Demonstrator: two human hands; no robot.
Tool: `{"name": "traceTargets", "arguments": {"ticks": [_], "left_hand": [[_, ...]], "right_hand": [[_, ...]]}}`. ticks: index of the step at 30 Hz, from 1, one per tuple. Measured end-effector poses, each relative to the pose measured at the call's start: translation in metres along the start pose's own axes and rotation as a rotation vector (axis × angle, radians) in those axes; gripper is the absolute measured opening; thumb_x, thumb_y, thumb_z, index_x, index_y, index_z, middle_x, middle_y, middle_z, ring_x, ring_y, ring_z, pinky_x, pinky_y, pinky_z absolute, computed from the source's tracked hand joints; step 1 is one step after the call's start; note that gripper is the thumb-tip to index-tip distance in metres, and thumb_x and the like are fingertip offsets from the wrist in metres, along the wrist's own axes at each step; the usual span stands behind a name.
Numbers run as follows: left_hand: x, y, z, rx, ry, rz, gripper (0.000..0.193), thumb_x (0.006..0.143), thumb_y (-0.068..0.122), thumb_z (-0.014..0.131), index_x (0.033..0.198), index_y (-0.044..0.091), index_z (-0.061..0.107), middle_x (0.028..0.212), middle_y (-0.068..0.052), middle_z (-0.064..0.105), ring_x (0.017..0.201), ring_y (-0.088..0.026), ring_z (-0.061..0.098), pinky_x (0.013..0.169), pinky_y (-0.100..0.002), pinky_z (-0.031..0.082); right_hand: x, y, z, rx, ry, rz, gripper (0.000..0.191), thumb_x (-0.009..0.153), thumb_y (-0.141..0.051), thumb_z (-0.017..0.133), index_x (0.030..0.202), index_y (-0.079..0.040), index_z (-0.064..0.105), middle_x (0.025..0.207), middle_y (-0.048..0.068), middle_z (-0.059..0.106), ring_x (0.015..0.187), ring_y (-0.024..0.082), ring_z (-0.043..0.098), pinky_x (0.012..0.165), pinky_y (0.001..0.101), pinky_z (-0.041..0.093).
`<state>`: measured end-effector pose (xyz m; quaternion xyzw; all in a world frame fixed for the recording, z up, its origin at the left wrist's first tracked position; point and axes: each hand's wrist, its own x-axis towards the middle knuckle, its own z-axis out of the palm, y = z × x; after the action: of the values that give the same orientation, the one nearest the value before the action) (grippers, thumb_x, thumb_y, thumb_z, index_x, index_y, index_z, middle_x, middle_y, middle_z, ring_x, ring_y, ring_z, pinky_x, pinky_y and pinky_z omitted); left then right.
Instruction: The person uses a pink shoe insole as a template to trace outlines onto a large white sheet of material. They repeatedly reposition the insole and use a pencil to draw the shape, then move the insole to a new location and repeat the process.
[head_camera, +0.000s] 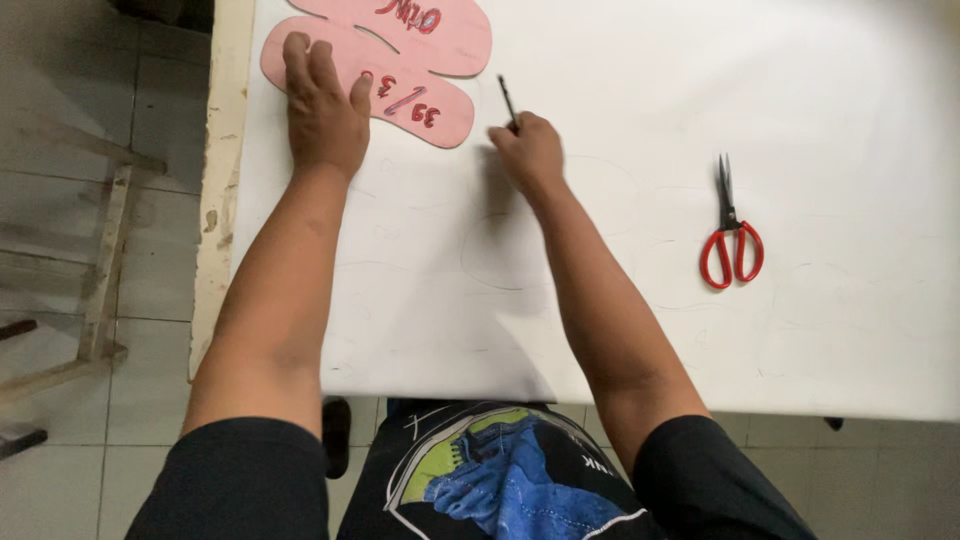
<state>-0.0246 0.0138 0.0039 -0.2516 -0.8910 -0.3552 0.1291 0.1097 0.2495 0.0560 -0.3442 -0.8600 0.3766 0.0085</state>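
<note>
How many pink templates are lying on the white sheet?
2. The nearer pink template lies under the left hand; the farther pink template sits behind it, cut off by the picture's top edge.

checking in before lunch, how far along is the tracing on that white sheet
Done: several faint outlines already show on the white sheet. In hand: left hand presses the pink template flat while right hand holds a pencil beside it. Left: the red scissors lie untouched, nothing cut.
</note>
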Motion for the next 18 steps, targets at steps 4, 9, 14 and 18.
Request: {"name": "traceTargets", "arguments": {"ticks": [4,9,14,18], "left_hand": [[-0.066,0.056,-0.005,0.181,-0.086,-0.022,0.067,0.104,0.039,0.065,0.153,0.004,0.035,0.162,-0.03,0.019,0.152,-0.049,0.015,0.119,-0.069,0.017],[-0.102,0.112,0.0,0.317,-0.291,-0.255,0.074,0.108,0.058,0.045,0.164,0.012,0.027,0.171,-0.021,0.01,0.157,-0.045,0.006,0.121,-0.073,-0.002],[-0.094,0.119,-0.005,0.382,-0.305,-0.188,0.065,0.109,0.055,0.042,0.167,0.028,0.028,0.173,-0.005,0.015,0.156,-0.045,0.004,0.12,-0.073,-0.002],[-0.09,0.12,-0.003,0.409,-0.324,-0.235,0.066,0.105,0.058,0.042,0.164,0.03,0.029,0.172,-0.002,0.015,0.156,-0.041,0.004,0.12,-0.072,-0.002]], "right_hand": [[-0.019,0.063,-0.084,-0.036,0.034,0.167,0.028,0.093,-0.029,0.07,0.094,-0.002,0.069,0.076,0.011,0.068,0.064,0.02,0.062,0.057,0.0359,0.05],[-0.052,0.096,-0.114,0.264,-0.128,0.125,0.025,0.094,-0.02,0.069,0.108,0.001,0.066,0.088,0.01,0.073,0.069,0.014,0.07,0.058,0.0302,0.058],[-0.04,0.067,-0.061,0.281,-0.29,-0.103,0.044,0.088,-0.024,0.075,0.122,0.001,0.063,0.111,0.011,0.071,0.076,0.017,0.069,0.065,0.0318,0.06],[-0.007,0.023,-0.012,-0.066,-0.126,-0.511,0.064,0.083,-0.036,0.087,0.129,-0.002,0.06,0.124,0.014,0.059,0.102,0.03,0.067,0.083,0.0413,0.056]]}}
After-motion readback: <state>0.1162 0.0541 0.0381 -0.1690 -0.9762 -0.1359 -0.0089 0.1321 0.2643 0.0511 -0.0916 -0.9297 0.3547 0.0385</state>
